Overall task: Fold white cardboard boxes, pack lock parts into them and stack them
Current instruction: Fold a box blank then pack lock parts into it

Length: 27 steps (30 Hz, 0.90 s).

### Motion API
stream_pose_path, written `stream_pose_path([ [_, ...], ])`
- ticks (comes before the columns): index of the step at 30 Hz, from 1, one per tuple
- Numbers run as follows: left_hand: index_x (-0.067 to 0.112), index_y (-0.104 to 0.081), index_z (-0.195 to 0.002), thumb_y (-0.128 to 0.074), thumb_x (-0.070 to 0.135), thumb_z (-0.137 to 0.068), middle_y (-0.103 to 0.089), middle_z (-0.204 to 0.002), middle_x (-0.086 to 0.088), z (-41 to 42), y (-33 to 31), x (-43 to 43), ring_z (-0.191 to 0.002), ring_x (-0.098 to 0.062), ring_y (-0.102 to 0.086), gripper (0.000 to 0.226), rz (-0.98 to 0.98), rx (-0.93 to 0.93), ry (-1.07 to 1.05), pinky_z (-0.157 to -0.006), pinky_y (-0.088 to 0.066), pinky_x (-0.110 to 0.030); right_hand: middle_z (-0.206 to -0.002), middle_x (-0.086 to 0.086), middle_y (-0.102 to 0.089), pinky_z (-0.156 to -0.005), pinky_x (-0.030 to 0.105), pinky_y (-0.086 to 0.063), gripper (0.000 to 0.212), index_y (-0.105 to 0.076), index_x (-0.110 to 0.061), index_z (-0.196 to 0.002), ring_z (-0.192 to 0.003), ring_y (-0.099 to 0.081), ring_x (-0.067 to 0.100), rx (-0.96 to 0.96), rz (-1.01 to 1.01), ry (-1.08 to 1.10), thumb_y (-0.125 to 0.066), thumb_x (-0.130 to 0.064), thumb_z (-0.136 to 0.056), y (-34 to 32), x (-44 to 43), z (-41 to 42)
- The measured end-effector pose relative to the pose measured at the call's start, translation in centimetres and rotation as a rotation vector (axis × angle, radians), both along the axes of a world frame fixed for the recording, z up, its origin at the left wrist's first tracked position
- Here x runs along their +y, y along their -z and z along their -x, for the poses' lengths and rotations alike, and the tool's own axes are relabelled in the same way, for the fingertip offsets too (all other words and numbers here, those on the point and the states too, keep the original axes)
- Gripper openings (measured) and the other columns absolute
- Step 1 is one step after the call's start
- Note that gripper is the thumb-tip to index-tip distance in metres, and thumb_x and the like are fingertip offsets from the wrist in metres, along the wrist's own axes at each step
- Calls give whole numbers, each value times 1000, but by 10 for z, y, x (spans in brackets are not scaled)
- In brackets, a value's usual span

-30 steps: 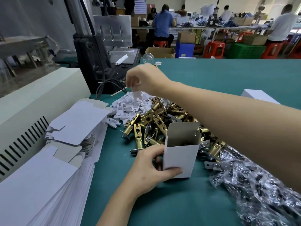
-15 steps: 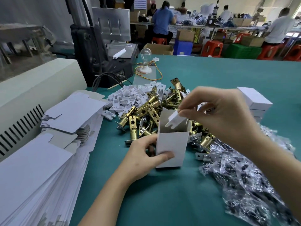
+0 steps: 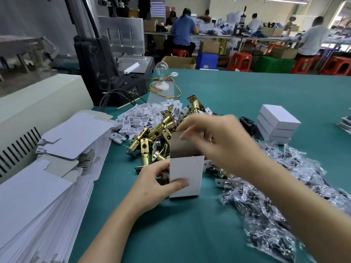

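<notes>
My left hand [image 3: 153, 188] holds a small white cardboard box [image 3: 185, 177] upright on the green table, its top flap open. My right hand [image 3: 216, 141] hovers just above and behind the box's open top, blurred, fingers loosely spread, and nothing shows in it. Behind the box lies a heap of brass latch parts [image 3: 157, 133], and further back a pile of small white plastic pieces [image 3: 142, 118]. Three closed white boxes [image 3: 277, 126] are stacked at the right.
Flat white box blanks [image 3: 38, 196] are piled at the left beside a beige machine [image 3: 38, 103]. Clear bags of small hardware [image 3: 266, 202] spread over the right. A light bulb [image 3: 161, 76] and a black press [image 3: 114, 59] stand behind. People work at far tables.
My right hand took a white plastic piece from the far pile, brought it to the box's open top, and now shows none in its fingers. The left hand kept hold of the box.
</notes>
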<state>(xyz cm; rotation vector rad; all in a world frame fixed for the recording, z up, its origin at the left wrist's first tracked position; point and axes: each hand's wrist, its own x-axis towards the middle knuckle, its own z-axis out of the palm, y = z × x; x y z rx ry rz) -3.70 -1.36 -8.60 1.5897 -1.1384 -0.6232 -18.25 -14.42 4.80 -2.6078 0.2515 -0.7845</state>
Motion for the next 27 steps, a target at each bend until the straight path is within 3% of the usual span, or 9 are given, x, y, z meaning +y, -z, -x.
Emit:
stream_pose_path([
  [3, 59, -71, -114, -81, 62, -74, -77, -106, 13, 0, 0, 0, -91, -33, -65, 41, 1, -2, 0, -81, -60, -40, -86, -10, -75, -65, 33, -58, 15, -72, -26, -104, -74, -71, 11, -274, -93, 162, -64, -14, -98, -7, -39, 7],
  [5, 60, -70, -114, -81, 62, -73, -76, -105, 12, 0, 0, 1, -91, -36, -64, 42, 4, 4, -6, -81, -59, -38, -87, -8, -74, -74, 32, -58, 17, -71, -24, -103, -82, -70, 8, -223, -73, 374, -60, -12, -98, -5, -84, 5],
  [8, 62, -70, -113, -81, 61, -72, -76, -105, 12, 0, -1, 0, -91, -36, -63, 42, 5, 0, -12, -82, -58, -34, -103, 4, -75, -92, 42, -57, 20, -73, -19, -111, -99, -68, 22, 158, -32, 593, -60, -15, -97, 10, -148, -1],
  [12, 60, -70, -113, -80, 61, -73, -76, -106, 11, -2, 0, -1, -92, -36, -64, 41, 2, 1, -14, -82, -57, -32, -116, 8, -75, -95, 41, -57, 27, -74, -15, -121, -101, -67, 26, 700, 55, 557, -65, -26, -99, 36, -182, -11],
  [14, 61, -70, -114, -80, 62, -73, -76, -106, 13, -2, 0, -1, -93, -35, -65, 42, -1, -1, -10, -83, -57, -32, -114, 6, -76, -92, 35, -55, 29, -75, -16, -120, -96, -65, 24, 834, 100, 517, -67, -32, -98, 42, -184, -15],
  [21, 61, -70, -114, -80, 62, -73, -76, -107, 13, -3, 1, -1, -93, -33, -66, 43, -2, 0, -7, -83, -59, -33, -114, 10, -73, -93, 38, -55, 32, -75, -13, -112, -104, -65, 28, 875, 110, 522, -71, -39, -94, 47, -192, -21],
  [24, 61, -70, -114, -80, 62, -73, -77, -108, 16, -3, 1, -1, -94, -30, -67, 43, 1, 6, -3, -84, -58, -28, -127, 14, -62, -98, 41, -51, 46, -62, -14, -126, -116, -58, 32, 837, 47, 567, -75, -41, -91, 52, -194, -22],
  [27, 61, -70, -113, -80, 61, -72, -77, -106, 14, -2, 0, -1, -93, -33, -66, 42, 3, 8, -5, -83, -58, -29, -130, 11, -65, -101, 43, -52, 54, -60, -12, -131, -118, -60, 32, 813, 22, 572, -79, -40, -88, 54, -193, -24],
])
